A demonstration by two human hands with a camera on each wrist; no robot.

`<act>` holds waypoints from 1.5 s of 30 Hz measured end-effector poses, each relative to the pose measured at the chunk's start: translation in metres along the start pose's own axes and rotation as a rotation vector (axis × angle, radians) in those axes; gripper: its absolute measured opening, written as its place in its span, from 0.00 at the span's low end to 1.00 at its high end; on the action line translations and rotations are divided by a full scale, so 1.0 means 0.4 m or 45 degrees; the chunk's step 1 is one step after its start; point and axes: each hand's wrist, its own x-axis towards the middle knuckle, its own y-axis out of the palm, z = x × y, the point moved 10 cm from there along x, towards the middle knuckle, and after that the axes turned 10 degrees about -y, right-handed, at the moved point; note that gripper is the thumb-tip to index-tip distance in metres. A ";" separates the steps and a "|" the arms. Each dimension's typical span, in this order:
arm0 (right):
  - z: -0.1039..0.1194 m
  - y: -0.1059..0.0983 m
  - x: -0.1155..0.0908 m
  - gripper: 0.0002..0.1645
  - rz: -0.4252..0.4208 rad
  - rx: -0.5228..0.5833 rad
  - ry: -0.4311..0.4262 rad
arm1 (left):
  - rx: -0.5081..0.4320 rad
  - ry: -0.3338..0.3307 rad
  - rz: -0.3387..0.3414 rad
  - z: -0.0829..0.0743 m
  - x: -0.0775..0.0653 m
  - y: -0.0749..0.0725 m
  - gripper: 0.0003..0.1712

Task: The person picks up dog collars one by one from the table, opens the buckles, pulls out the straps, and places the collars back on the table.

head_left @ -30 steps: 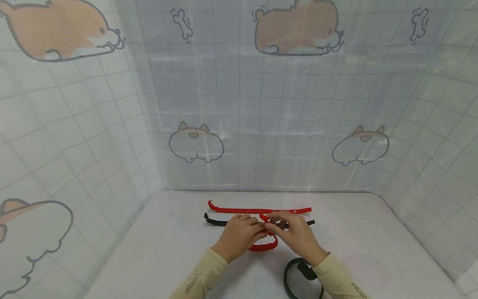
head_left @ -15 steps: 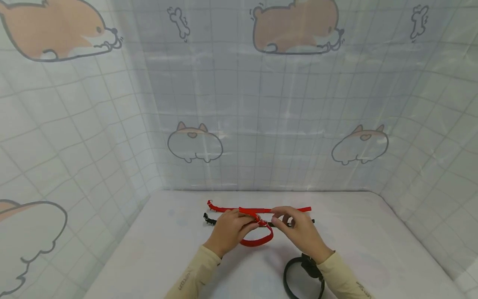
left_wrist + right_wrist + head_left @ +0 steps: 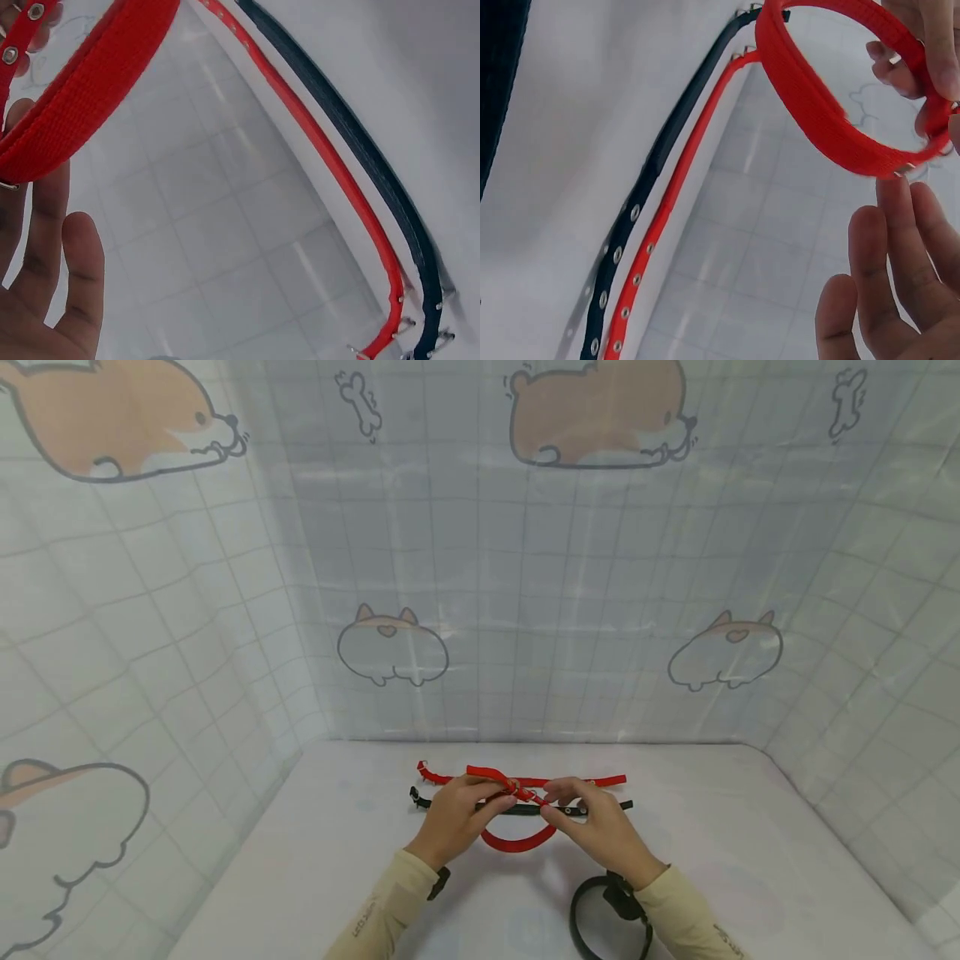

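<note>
A red collar (image 3: 517, 843), bent into a loop, is held above the table between both hands. My left hand (image 3: 455, 814) pinches it near the metal buckle, with the strap's free end pointing up and left past the fingers. At the loop's right side, the thumb and index finger of my right hand (image 3: 603, 827) pinch the band. The left wrist view shows the woven red band (image 3: 97, 90) and metal eyelets on its strap. In the right wrist view the loop (image 3: 817, 127) is seen from the other side, and the left hand's fingers (image 3: 937, 45) grip its far end.
Behind the hands, a second red collar (image 3: 611, 780) and a black collar (image 3: 517, 810) lie stretched out side by side on the white table (image 3: 300, 877). A looped black collar (image 3: 576, 914) with a small box lies by the right forearm. A patterned curtain (image 3: 480, 610) encloses the table.
The red collar's free end has swung from upright to pointing left. My right hand came away from the collar, then took hold of its right side. My left hand shifted slightly left.
</note>
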 end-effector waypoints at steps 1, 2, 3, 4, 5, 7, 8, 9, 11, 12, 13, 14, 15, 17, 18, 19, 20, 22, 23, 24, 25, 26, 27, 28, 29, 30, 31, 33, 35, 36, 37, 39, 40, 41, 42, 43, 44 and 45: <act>0.001 0.004 0.000 0.22 0.011 0.015 0.007 | -0.022 -0.009 0.012 0.000 0.000 0.002 0.13; 0.002 0.008 0.000 0.22 0.019 0.029 0.011 | -0.040 -0.012 0.018 -0.003 -0.001 0.002 0.13; 0.004 0.011 0.001 0.21 0.025 0.049 0.011 | -0.055 -0.012 0.025 -0.005 0.000 0.004 0.12; 0.006 0.014 0.002 0.20 0.029 0.068 0.010 | -0.069 -0.012 0.034 -0.007 0.001 0.005 0.12; 0.008 0.016 0.003 0.19 0.030 0.086 0.009 | -0.085 -0.010 0.042 -0.010 0.002 0.006 0.12; 0.011 0.018 0.005 0.17 0.023 0.119 0.009 | -0.100 -0.009 0.066 -0.013 0.003 0.012 0.13; 0.012 0.018 0.006 0.16 0.017 0.131 0.009 | -0.110 -0.011 0.077 -0.014 0.004 0.014 0.13; 0.013 0.018 0.006 0.15 0.012 0.142 0.013 | -0.122 -0.017 0.092 -0.014 0.004 0.017 0.13; 0.012 0.020 0.006 0.15 0.007 0.159 0.030 | -0.144 -0.034 0.120 -0.013 0.004 0.023 0.14; 0.010 0.021 0.006 0.15 0.008 0.165 0.042 | -0.153 -0.044 0.133 -0.013 0.003 0.026 0.15; 0.008 0.023 0.005 0.15 0.010 0.174 0.059 | -0.163 -0.057 0.147 -0.011 0.002 0.028 0.16; 0.005 0.024 0.004 0.15 0.013 0.182 0.074 | -0.173 -0.069 0.159 -0.010 0.002 0.031 0.16; 0.002 0.026 0.003 0.15 0.016 0.189 0.090 | -0.181 -0.080 0.170 -0.009 0.001 0.034 0.17; -0.002 0.027 0.001 0.16 0.019 0.208 0.109 | -0.186 -0.090 0.179 -0.008 0.000 0.038 0.18; -0.004 0.027 0.000 0.15 0.020 0.215 0.115 | -0.183 -0.089 0.178 -0.008 -0.001 0.038 0.18; -0.005 0.028 -0.001 0.15 0.022 0.230 0.120 | -0.182 -0.085 0.176 -0.008 -0.001 0.038 0.18; -0.006 0.029 -0.001 0.15 0.025 0.248 0.123 | -0.183 -0.079 0.171 -0.009 -0.001 0.037 0.18; -0.007 0.031 -0.001 0.14 0.034 0.287 0.120 | -0.189 -0.070 0.163 -0.010 -0.001 0.034 0.17; -0.008 0.032 -0.001 0.14 0.042 0.305 0.120 | -0.196 -0.068 0.161 -0.010 -0.002 0.033 0.17; -0.009 0.034 -0.002 0.13 0.051 0.321 0.120 | -0.205 -0.070 0.162 -0.009 -0.002 0.031 0.16; -0.010 0.036 -0.002 0.13 0.060 0.336 0.117 | -0.217 -0.076 0.165 -0.008 -0.003 0.030 0.16; -0.010 0.037 -0.002 0.13 0.070 0.351 0.115 | -0.225 -0.084 0.166 -0.007 -0.004 0.030 0.15; -0.010 0.038 -0.002 0.13 0.080 0.360 0.110 | -0.228 -0.094 0.167 -0.004 -0.004 0.029 0.15; -0.010 0.040 -0.002 0.13 0.090 0.366 0.104 | -0.232 -0.106 0.170 -0.002 -0.005 0.029 0.15; -0.010 0.041 -0.003 0.13 0.100 0.369 0.101 | -0.233 -0.117 0.171 0.000 -0.006 0.029 0.15; -0.010 0.042 -0.003 0.13 0.109 0.370 0.099 | -0.234 -0.126 0.174 0.002 -0.007 0.030 0.15; -0.010 0.043 -0.004 0.13 0.116 0.368 0.095 | -0.233 -0.133 0.175 0.002 -0.009 0.030 0.15; -0.009 0.044 -0.006 0.13 0.122 0.355 0.088 | -0.232 -0.141 0.185 0.001 -0.011 0.034 0.15; -0.009 0.044 -0.007 0.12 0.117 0.332 0.085 | -0.230 -0.138 0.198 -0.003 -0.013 0.039 0.16; -0.009 0.043 -0.007 0.12 0.110 0.323 0.083 | -0.228 -0.133 0.204 -0.006 -0.014 0.041 0.16; -0.009 0.042 -0.008 0.12 0.102 0.315 0.082 | -0.226 -0.131 0.206 -0.008 -0.014 0.042 0.16; -0.007 0.040 -0.008 0.12 0.086 0.311 0.080 | -0.218 -0.117 0.204 -0.012 -0.015 0.044 0.17; -0.007 0.040 -0.008 0.12 0.081 0.311 0.079 | -0.217 -0.110 0.197 -0.013 -0.015 0.044 0.17; -0.006 0.039 -0.009 0.12 0.079 0.319 0.079 | -0.217 -0.105 0.192 -0.013 -0.016 0.044 0.17; -0.006 0.040 -0.009 0.11 0.078 0.329 0.078 | -0.220 -0.101 0.190 -0.013 -0.016 0.044 0.17; -0.006 0.040 -0.009 0.11 0.078 0.337 0.076 | -0.223 -0.094 0.187 -0.014 -0.016 0.044 0.17; -0.006 0.041 -0.009 0.10 0.079 0.346 0.074 | -0.225 -0.090 0.186 -0.014 -0.016 0.044 0.17; -0.006 0.041 -0.010 0.10 0.081 0.357 0.070 | -0.227 -0.088 0.188 -0.014 -0.016 0.044 0.18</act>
